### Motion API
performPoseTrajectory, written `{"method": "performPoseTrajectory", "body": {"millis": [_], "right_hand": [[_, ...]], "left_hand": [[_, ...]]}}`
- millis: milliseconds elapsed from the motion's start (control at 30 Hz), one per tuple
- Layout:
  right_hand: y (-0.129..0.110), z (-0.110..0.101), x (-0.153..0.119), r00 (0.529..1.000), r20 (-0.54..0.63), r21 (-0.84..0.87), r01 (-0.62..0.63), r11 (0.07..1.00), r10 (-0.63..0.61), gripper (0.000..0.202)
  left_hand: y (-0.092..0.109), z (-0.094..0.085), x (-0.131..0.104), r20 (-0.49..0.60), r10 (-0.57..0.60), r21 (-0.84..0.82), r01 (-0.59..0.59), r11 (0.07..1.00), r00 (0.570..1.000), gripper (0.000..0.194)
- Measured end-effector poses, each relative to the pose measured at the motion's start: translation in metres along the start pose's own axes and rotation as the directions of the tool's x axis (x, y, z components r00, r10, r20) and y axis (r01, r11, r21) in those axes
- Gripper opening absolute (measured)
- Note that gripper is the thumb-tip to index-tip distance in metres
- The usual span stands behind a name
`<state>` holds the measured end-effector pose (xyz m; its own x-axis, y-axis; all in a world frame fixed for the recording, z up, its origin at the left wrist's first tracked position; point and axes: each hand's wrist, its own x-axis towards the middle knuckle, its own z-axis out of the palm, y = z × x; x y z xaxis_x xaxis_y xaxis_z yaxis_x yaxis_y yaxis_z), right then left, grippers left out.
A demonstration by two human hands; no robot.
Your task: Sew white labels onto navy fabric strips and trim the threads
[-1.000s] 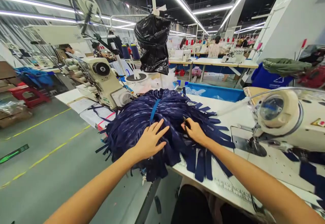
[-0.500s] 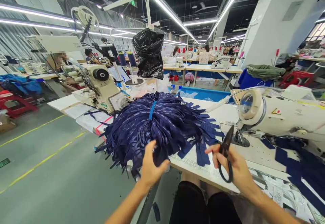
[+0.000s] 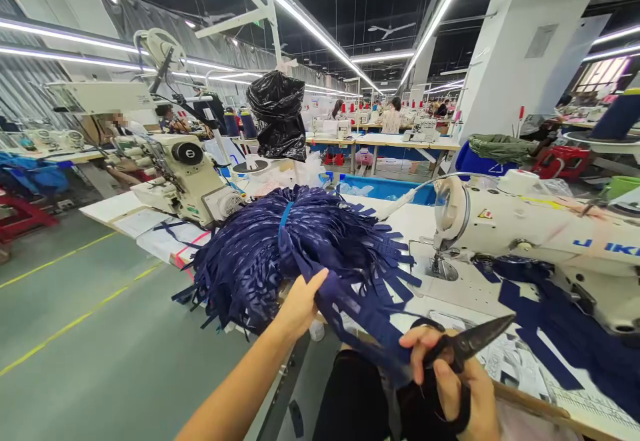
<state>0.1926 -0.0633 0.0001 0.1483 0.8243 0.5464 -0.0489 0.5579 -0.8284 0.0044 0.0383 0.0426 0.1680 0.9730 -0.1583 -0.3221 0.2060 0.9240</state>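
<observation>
A large bundle of navy fabric strips (image 3: 245, 254), bound with a bright blue tie (image 3: 285, 217), spreads over the table's near left part. My left hand (image 3: 299, 304) is closed around several strips at the bundle's front, pulling them out to the right. Black scissors (image 3: 480, 339) lie in my right hand (image 3: 467, 384), blades pointing right and away from the strips. The right thumb and fingers are close to the blurred loose ends of the strips; whether they touch cannot be made out.
A white sewing machine (image 3: 505, 221) stands at the right, with more navy strips (image 3: 555, 321) beside it. Another machine (image 3: 185, 174) is behind the bundle at the left. A black plastic bag (image 3: 277, 114) hangs on a pole. Printed papers (image 3: 515, 361) lie at the table's front.
My left hand has taken hold of strips and drawn them right. My right hand has come down and nearer, and the scissors have swung from pointing up to pointing right.
</observation>
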Motion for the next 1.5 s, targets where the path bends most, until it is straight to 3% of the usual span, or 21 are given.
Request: {"method": "performPoseTrajectory", "body": {"millis": [67,167,233,300,400,500,667,767,933,1100,1267,1367,1500], "right_hand": [[0.003,-0.008,-0.010,1.000,0.010,0.043,-0.014,0.999,0.013,0.012],[0.012,-0.017,-0.027,0.996,0.061,0.101,-0.078,0.992,0.072,0.015],[0.018,-0.020,-0.039,0.978,0.122,0.115,-0.185,0.976,0.171,0.018],[0.023,-0.018,-0.051,0.930,0.218,0.090,-0.323,0.942,0.298,0.030],[0.029,-0.008,-0.065,0.802,0.394,0.013,-0.493,0.870,0.449,0.046],[0.035,0.008,-0.075,0.639,0.565,-0.147,-0.543,0.826,0.521,0.042],[0.050,0.032,-0.090,0.379,0.701,-0.386,-0.512,0.767,0.605,0.032],[0.059,0.043,-0.100,0.279,0.719,-0.425,-0.549,0.720,0.637,0.041],[0.068,0.057,-0.105,0.223,0.670,-0.393,-0.704,0.592,0.708,0.057],[0.074,0.064,-0.106,0.227,0.677,-0.375,-0.712,0.593,0.701,0.061],[0.083,0.065,-0.109,0.241,0.676,-0.336,-0.740,0.582,0.696,0.062],[0.091,0.070,-0.110,0.253,0.665,-0.325,-0.749,0.578,0.703,0.060],[0.100,0.069,-0.116,0.242,0.645,-0.348,-0.752,0.560,0.725,0.059]], "left_hand": [[-0.017,-0.008,-0.012,-0.006,-0.106,-0.089,0.105,0.991,0.994,0.028],[-0.047,-0.036,-0.037,-0.001,-0.255,-0.177,0.250,0.952,0.967,0.026],[-0.060,-0.055,-0.056,-0.031,-0.256,-0.247,0.241,0.939,0.966,0.025],[-0.068,-0.070,-0.073,-0.053,-0.240,-0.260,0.219,0.941,0.969,0.021],[-0.071,-0.078,-0.091,-0.092,-0.254,-0.192,0.234,0.953,0.963,0.021],[-0.071,-0.079,-0.101,-0.214,-0.235,-0.171,0.200,0.965,0.948,0.029],[-0.074,-0.084,-0.111,-0.313,-0.188,-0.160,0.144,0.977,0.931,0.027],[-0.073,-0.088,-0.113,-0.317,-0.168,-0.120,0.136,0.983,0.933,0.028],[-0.069,-0.087,-0.112,-0.291,-0.172,-0.078,0.156,0.985,0.941,0.034],[-0.066,-0.085,-0.110,-0.290,-0.152,-0.011,0.156,0.988,0.945,0.031],[-0.066,-0.079,-0.103,-0.337,-0.091,0.209,0.169,0.963,0.937,0.035],[-0.071,-0.077,-0.093,-0.404,-0.118,0.329,0.264,0.907,0.907,0.041],[-0.081,-0.079,-0.079,-0.450,-0.144,0.418,0.350,0.838,0.881,0.026]]}}
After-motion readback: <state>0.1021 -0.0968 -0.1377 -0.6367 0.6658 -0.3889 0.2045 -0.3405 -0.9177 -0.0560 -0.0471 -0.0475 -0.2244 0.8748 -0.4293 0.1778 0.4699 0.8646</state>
